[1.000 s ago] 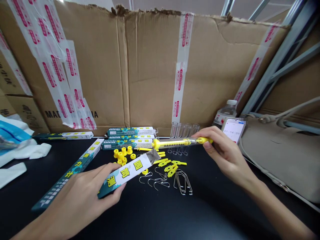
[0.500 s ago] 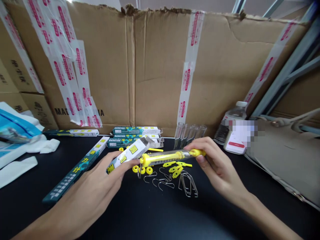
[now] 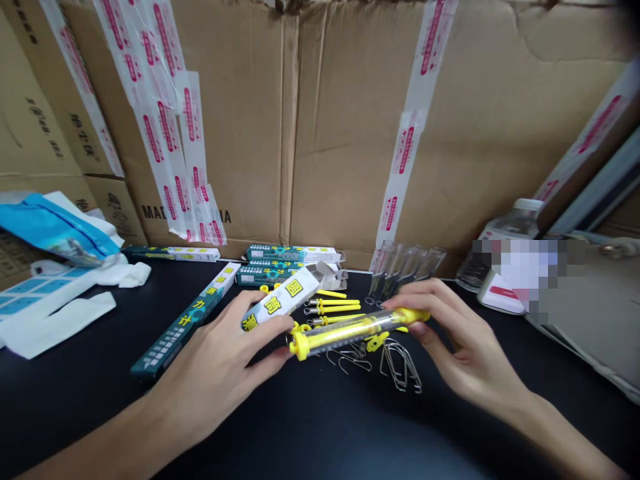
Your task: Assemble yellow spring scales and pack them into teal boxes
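Blue-and-white plastic packaging (image 3: 87, 230) lies at the far left of the black tabletop (image 3: 310, 433), with a white strip (image 3: 70, 325) in front of it. Next comes a teal-and-white carton (image 3: 170, 253) lying along the foot of a large taped cardboard box (image 3: 340, 133), then a longer-looking diagonal carton (image 3: 187, 323) pointing away from the person. The left hand (image 3: 225, 353) is closed around a slim open-ended carton (image 3: 283, 299), tilted with its flap end up and to the right; its index finger and thumb tips are at the metal hook of the spring scale, though whether they pinch it I cannot tell. Behind are stacked cartons (image 3: 290, 255). The yellow-and-clear tubular spring scale (image 3: 345, 332) is held above the tabletop between the two hands, its right end slightly higher. Beneath and beyond it lie yellow rods (image 3: 345, 308) with metal ends, metal S-hooks (image 3: 357, 363) and bent wire loops (image 3: 403, 367); clear tubes (image 3: 400, 263) stand farther back. The right hand (image 3: 455, 340) grips the scale's yellow right end between thumb and fingers. Beyond it are a clear bottle (image 3: 515, 227), a partly pixelated phone (image 3: 500, 293) and, at the far right, a beige bag (image 3: 590, 320).
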`<state>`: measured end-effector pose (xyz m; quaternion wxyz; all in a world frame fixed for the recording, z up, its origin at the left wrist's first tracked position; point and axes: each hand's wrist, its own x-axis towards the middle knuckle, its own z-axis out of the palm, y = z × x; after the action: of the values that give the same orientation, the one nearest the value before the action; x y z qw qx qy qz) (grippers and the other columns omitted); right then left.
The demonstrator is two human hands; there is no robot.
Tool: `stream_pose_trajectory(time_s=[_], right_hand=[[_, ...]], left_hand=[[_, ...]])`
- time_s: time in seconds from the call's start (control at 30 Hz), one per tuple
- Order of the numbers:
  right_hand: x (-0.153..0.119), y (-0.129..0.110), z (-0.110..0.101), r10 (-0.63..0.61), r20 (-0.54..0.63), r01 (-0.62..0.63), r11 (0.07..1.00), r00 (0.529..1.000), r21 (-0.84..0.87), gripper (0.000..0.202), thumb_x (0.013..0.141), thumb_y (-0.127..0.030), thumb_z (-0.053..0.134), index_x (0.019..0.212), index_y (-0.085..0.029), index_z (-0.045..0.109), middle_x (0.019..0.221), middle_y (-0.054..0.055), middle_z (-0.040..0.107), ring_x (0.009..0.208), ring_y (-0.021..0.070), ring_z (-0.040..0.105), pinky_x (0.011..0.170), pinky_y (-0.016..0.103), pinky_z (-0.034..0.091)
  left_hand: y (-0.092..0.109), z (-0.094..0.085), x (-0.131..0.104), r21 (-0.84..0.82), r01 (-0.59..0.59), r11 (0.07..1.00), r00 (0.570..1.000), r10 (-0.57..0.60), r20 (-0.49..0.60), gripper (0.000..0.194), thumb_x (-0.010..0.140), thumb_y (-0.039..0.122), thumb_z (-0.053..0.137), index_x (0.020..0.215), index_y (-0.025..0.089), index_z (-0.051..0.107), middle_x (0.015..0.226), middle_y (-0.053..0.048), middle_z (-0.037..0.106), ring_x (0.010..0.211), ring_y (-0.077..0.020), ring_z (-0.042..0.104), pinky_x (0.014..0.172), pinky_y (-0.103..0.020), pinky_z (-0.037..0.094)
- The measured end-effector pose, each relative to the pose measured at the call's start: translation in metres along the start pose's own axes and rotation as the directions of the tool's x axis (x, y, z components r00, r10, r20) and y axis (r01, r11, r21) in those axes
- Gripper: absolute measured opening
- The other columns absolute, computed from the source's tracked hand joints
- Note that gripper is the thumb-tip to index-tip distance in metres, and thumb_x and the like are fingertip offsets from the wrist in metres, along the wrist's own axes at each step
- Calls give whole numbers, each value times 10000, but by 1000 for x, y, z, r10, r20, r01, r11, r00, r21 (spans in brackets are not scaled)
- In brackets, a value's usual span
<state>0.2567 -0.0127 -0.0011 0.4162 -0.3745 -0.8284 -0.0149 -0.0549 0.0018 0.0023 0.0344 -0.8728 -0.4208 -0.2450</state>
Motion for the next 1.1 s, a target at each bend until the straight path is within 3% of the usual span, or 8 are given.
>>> stream_pose_trajectory(time_s=[0.33,0.7,0.93,1.1], right_hand=[[2,12,-14,0,-13,-2,993,1000,-116,257,944,-123,495,1145,-255,584,1027,78,563,929,221,579,755,362,490],[2,11,-20,7,-100,-16,996,995,-87,256,937,-110,499,1129,-241,606,1022,71,572,956,224,549,779,353,456],[1,11,-19,-15,-110,9,998,994,-61,253,934,-94,504,1126,-226,603,1031,67,593,964,210,542,787,330,447],[-2,14,-25,60,-158,-67,997,986,-42,216,953,-148,501,1113,-235,618,1034,72,576,970,222,549,801,354,440]], left_hand=[[-5,-2,-1,6,39,999,997,-39,-66,216,966,419,478,1038,291,636,1279,-74,466,982,-238,655,753,-359,591],[-7,4,-4,-6,-32,999,999,32,21,240,975,365,473,1173,362,609,1290,-54,496,996,-238,677,828,-408,600],[-11,8,-6,-118,-39,992,993,52,105,427,1000,285,436,1389,459,446,1353,-7,498,1086,-200,658,951,-345,544],[-13,16,-10,-167,55,984,977,-19,211,646,981,254,440,1526,453,158,1316,-7,586,1089,-203,666,873,-286,569]])
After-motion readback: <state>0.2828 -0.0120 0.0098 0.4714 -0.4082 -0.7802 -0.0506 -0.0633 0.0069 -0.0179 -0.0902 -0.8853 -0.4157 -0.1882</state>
